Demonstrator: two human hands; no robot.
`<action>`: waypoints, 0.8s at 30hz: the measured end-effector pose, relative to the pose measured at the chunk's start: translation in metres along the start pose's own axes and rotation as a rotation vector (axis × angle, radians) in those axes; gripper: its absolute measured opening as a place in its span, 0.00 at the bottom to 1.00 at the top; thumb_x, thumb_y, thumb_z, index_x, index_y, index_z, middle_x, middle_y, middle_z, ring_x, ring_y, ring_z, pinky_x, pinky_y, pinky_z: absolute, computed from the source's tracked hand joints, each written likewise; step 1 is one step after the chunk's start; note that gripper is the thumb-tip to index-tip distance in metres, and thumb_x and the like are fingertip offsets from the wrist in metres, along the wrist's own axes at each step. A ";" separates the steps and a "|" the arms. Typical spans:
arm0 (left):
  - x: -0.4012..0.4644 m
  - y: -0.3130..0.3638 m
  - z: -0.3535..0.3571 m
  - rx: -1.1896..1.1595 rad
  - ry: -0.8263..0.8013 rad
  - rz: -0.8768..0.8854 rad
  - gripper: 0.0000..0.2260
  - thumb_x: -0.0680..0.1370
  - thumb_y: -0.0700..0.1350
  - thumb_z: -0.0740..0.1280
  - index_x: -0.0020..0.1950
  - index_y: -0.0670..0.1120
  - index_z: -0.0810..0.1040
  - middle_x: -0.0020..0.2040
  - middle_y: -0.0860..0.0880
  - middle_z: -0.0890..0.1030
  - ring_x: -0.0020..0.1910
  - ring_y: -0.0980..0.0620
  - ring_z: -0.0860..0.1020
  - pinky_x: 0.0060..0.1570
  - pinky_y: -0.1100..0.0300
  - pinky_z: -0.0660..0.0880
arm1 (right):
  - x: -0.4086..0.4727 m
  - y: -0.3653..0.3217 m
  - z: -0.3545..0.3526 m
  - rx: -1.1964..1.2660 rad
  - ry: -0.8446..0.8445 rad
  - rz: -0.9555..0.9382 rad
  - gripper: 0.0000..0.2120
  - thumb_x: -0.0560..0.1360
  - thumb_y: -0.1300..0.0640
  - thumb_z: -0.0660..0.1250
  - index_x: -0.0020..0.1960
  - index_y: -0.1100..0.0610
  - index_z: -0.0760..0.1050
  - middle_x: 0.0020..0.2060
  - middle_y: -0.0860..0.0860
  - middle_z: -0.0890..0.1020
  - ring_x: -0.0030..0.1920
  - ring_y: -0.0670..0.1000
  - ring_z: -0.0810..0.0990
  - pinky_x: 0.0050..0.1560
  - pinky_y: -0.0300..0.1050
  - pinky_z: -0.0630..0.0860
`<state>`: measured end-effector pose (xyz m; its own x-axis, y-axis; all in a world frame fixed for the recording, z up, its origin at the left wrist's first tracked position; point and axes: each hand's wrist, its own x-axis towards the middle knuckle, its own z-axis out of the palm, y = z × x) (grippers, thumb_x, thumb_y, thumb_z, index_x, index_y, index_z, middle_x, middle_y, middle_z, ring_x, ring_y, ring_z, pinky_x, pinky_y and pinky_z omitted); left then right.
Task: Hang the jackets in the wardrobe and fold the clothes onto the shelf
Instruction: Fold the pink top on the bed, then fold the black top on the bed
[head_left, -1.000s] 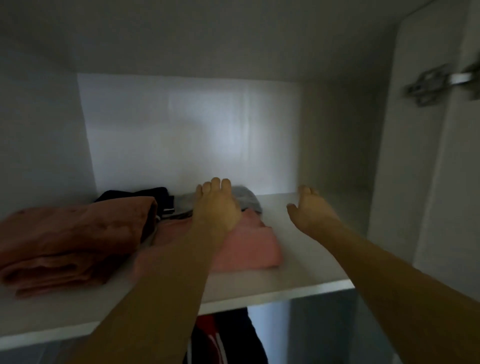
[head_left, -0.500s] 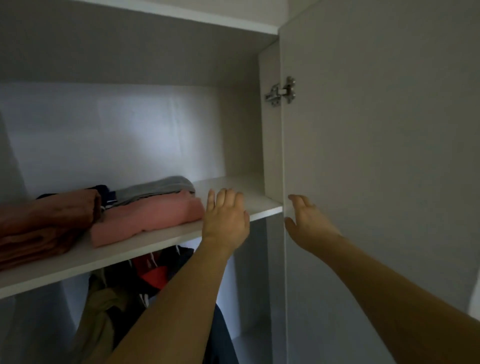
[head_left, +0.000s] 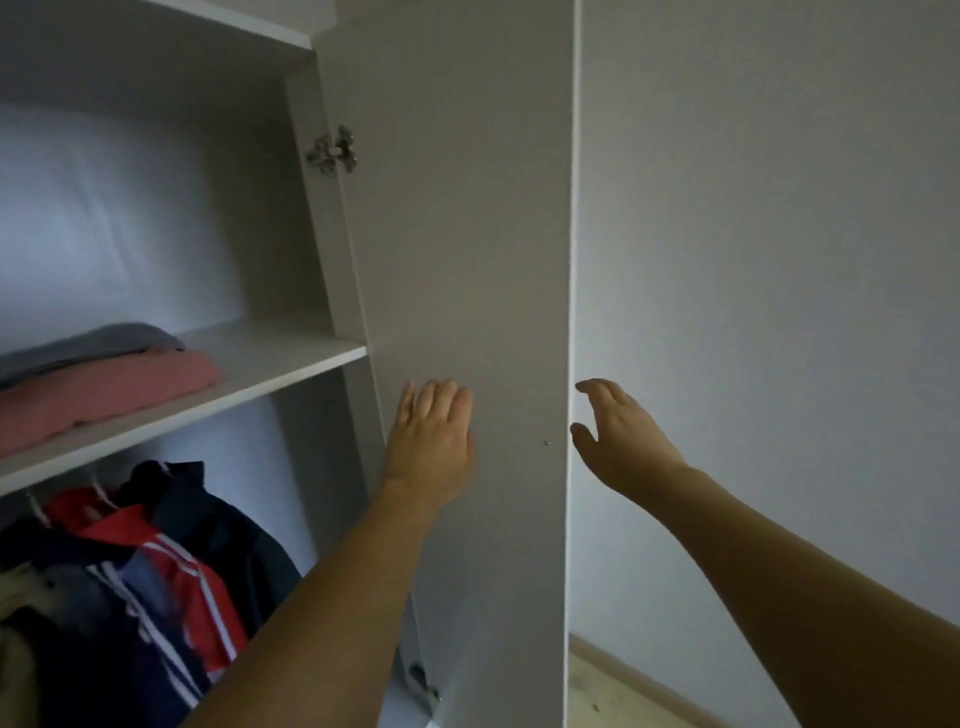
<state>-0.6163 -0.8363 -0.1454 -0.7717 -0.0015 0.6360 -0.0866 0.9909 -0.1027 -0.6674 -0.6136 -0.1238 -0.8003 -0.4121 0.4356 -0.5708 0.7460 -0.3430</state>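
Observation:
On the white wardrobe shelf (head_left: 270, 369) at the left lies a folded pink garment (head_left: 104, 395) with a folded grey one (head_left: 93, 345) behind it. Below the shelf hang several jackets (head_left: 156, 566) in navy, red and white. My left hand (head_left: 431, 436) is held flat with straight fingers in front of the inner face of the wardrobe door (head_left: 467, 234). My right hand (head_left: 618, 436) is spread just past the door's outer edge, fingers relaxed, holding nothing.
The wardrobe door stands swung out toward me, its metal hinge (head_left: 332, 150) showing near the top. A pale wall (head_left: 779, 260) fills the right side. A strip of wooden floor (head_left: 623, 696) and skirting shows at the bottom right.
Both hands have drawn back off the shelf and the pink garment and shifted right to the door. My view has swung right and pulled away from the shelf.

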 end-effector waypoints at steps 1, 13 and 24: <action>-0.002 0.019 -0.006 -0.012 0.000 0.006 0.21 0.76 0.46 0.66 0.68 0.41 0.73 0.67 0.43 0.74 0.68 0.41 0.70 0.75 0.42 0.54 | -0.017 0.013 -0.013 -0.006 0.012 0.026 0.25 0.80 0.54 0.60 0.74 0.59 0.61 0.73 0.54 0.66 0.71 0.54 0.66 0.72 0.48 0.62; -0.085 0.347 -0.058 -0.153 -0.101 0.181 0.21 0.82 0.51 0.55 0.73 0.45 0.62 0.74 0.47 0.65 0.72 0.46 0.63 0.77 0.46 0.48 | -0.276 0.217 -0.162 -0.121 -0.012 0.258 0.25 0.80 0.54 0.60 0.74 0.59 0.61 0.72 0.54 0.67 0.71 0.54 0.66 0.71 0.47 0.62; -0.139 0.590 -0.082 -0.340 -0.287 0.309 0.24 0.82 0.51 0.53 0.77 0.43 0.57 0.77 0.45 0.60 0.75 0.44 0.59 0.77 0.45 0.48 | -0.461 0.357 -0.267 -0.116 -0.031 0.523 0.24 0.80 0.53 0.60 0.74 0.57 0.61 0.72 0.54 0.66 0.70 0.55 0.68 0.69 0.49 0.66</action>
<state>-0.5083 -0.2403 -0.2321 -0.8741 0.3076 0.3759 0.3439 0.9385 0.0317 -0.4537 -0.0173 -0.2246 -0.9784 0.0167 0.2060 -0.0713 0.9081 -0.4126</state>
